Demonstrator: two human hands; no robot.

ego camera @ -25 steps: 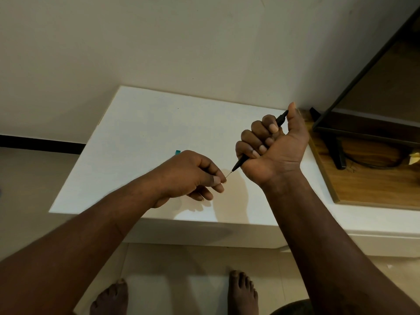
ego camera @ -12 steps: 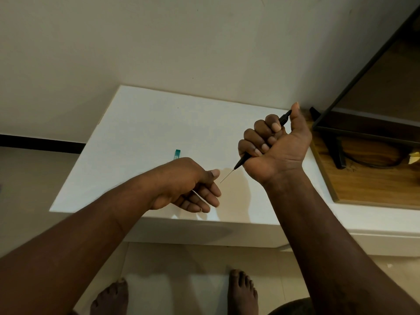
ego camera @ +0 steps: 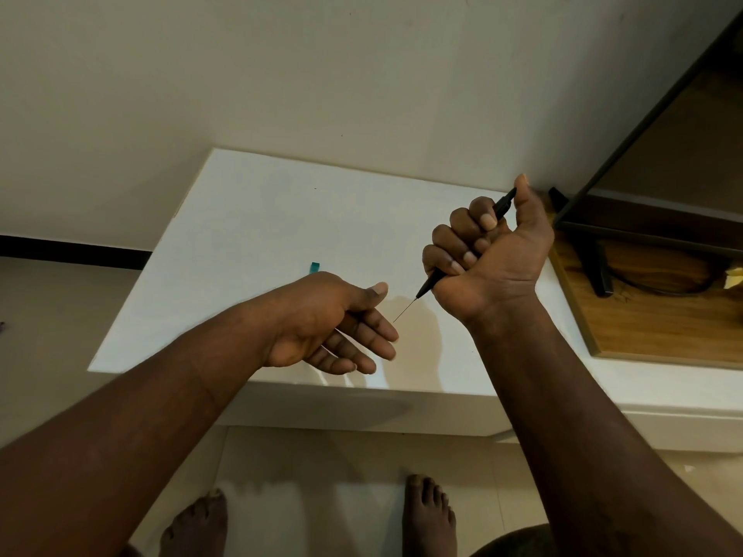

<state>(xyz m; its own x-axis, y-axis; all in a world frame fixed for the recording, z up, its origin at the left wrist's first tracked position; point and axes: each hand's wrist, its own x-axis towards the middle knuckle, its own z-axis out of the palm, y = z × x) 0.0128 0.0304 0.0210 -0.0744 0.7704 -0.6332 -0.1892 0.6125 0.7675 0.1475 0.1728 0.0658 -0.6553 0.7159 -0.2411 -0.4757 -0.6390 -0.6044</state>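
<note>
Count: two hands, one black pen-like tool, one teal scrap, one wooden board, one black stand, one cable and two bare feet are showing.

Right hand: the right hand (ego camera: 488,259) is curling into a fist round the tool and gripping it tight. The thumb is sticking up along the top end, and the palm side is facing the camera.

Tool: the tool (ego camera: 429,284) is running slantwise through that fist. Its blunt end is poking out by the thumb and its pointed end is coming out under the little finger. A thin needle (ego camera: 404,311) is sticking out of the point, aiming down towards the other hand.

Left hand: the left hand (ego camera: 321,319) is hanging open with fingers straight and thumb out, holding nothing. The needle tip is ending just beside its index finger, and I can't tell if it's touching.

Teal scrap: the teal scrap (ego camera: 314,267) is lying on the table right behind the left hand, partly hidden by it.

Surface: the white table (ego camera: 249,219), plain and matte, is butting up against the wall (ego camera: 281,74). Both hands are hovering over its front part.

Right side: the wooden board (ego camera: 659,327) is sitting on the table. The black stand (ego camera: 599,267) is standing on the board and the cable (ego camera: 663,291) is trailing across it.

Room: the wall is looking cream, with a black skirting strip (ego camera: 60,251) running along its foot on the left. The feet (ego camera: 428,512) are standing on a pale tiled floor (ego camera: 321,456).
</note>
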